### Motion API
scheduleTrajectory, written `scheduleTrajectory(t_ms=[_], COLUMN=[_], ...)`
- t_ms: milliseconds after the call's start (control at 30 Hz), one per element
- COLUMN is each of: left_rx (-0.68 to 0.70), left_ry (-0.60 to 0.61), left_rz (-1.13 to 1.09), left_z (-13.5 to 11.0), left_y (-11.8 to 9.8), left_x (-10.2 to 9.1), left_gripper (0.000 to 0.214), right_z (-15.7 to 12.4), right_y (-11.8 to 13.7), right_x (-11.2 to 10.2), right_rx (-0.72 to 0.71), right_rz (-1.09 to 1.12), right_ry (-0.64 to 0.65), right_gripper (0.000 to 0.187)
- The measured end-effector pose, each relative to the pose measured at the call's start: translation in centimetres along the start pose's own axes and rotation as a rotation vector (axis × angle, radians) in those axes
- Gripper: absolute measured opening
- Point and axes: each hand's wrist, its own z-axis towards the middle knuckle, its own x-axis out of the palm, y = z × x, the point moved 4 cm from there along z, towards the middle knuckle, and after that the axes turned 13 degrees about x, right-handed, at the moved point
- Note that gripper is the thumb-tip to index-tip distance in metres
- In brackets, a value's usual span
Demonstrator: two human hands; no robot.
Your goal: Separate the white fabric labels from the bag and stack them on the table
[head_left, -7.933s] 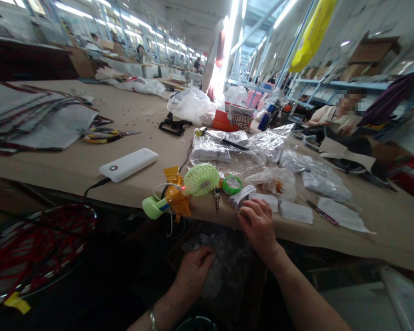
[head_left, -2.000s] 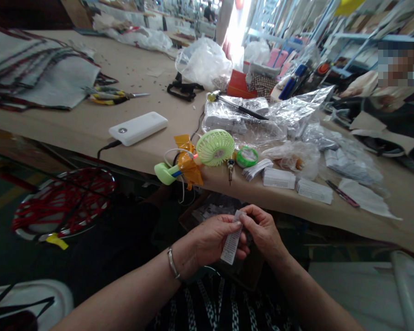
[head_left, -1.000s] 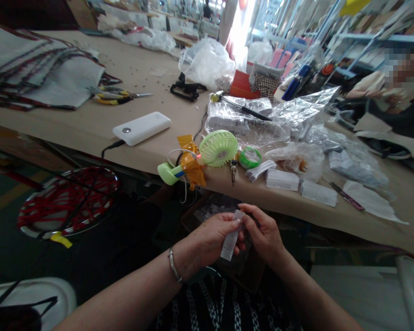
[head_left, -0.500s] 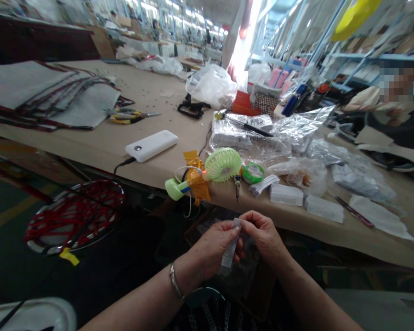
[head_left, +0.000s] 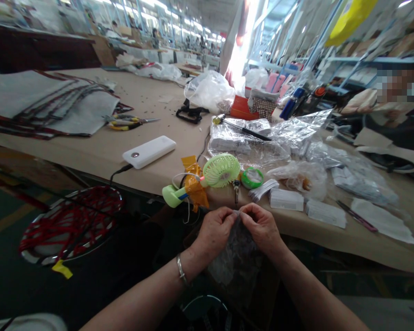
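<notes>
My left hand (head_left: 213,230) and my right hand (head_left: 260,226) meet just below the table's front edge, fingertips pinched together on the top of a clear plastic bag (head_left: 235,257) that hangs down between them. A small white label shows at the pinch; the rest of it is hidden. Stacks of white labels (head_left: 286,199) lie on the table right above my hands. A green handheld fan (head_left: 219,170) taped with orange tape stands at the edge, next to a soldering iron (head_left: 236,192) and a green tape roll (head_left: 252,177).
A white power bank (head_left: 149,151) with a cable lies to the left, scissors (head_left: 131,122) and grey fabric sheets (head_left: 48,103) beyond. Clear plastic bags (head_left: 279,138) cover the middle right. A basket of red cord (head_left: 70,223) sits on the floor. Another person (head_left: 382,105) sits at the right.
The hanging white label strip is no longer visible between my hands; a clear plastic bag now hangs there. My hands rose slightly toward the table edge.
</notes>
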Motion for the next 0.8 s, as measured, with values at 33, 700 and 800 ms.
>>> scheduleTrajectory(t_ms=[33, 700, 800], left_rx=[0.017, 0.101, 0.099], left_ry=[-0.008, -0.014, -0.016], left_rz=[0.020, 0.030, 0.006], left_z=[0.10, 0.77, 0.86], left_y=[-0.06, 0.73, 0.84], left_x=[-0.03, -0.10, -0.02], left_gripper=[0.020, 0.021, 0.022], right_z=[0.02, 0.55, 0.48], right_y=[0.18, 1.01, 1.02], right_x=[-0.01, 0.20, 0.25], right_rx=[-0.020, -0.084, -0.088], right_rz=[-0.023, -0.117, -0.106], right_ry=[-0.009, -0.060, -0.065], right_gripper=[0.011, 0.012, 0.012])
